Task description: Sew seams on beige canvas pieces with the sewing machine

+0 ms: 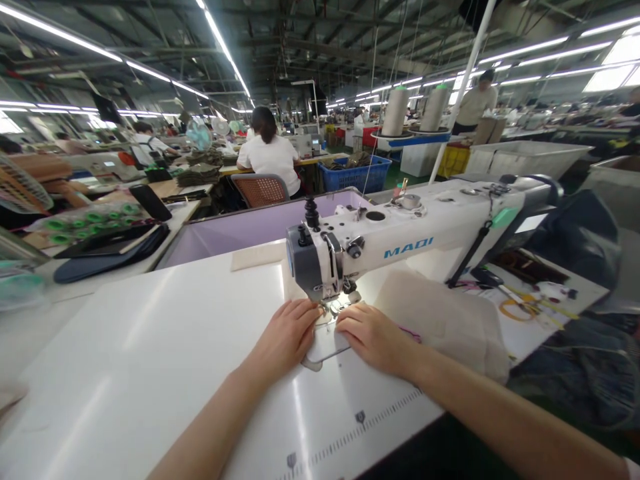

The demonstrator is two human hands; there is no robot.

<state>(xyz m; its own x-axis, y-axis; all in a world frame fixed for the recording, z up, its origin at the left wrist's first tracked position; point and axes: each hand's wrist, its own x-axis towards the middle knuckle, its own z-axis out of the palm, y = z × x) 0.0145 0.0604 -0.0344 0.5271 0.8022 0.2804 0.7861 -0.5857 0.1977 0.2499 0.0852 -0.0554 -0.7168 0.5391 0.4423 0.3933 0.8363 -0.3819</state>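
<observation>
Nearest of all, 2 bare forearms [225,407] reached in over the white tabletop [165,347], with a printed ruler scale [345,437] running along its near edge. And there were the hands, right up at the needle end! The left hand [290,330] lay palm down just left of the metal plate [327,343], fingers drawn together, tips close under the machine head. The right hand [367,333] matched it across the plate, fingers bent and side by side, tips turned in toward the needle. Whether either hand pinched any cloth could not be told from here, as the fingers covered what lay under them. Beige cloth [450,320] spread out beyond the right hand, beneath the machine's arm, a broad loose piece on the table. Above it all stood the sewing machine [365,250], blue MAQI lettering along its white body, light glowing bright beside the needle. Over to the right lay scissors [523,305] with yellow handles! Behind the table ran a lilac panel [250,230], and 2 thread cones [396,112] stood high beyond the machine. Past those, a person [270,160] in a white top sat back-on in a brown chair [260,192], a blue basket [355,177] to the right. Farthest off, ceiling lights [227,47] streaked away under dark beams.
</observation>
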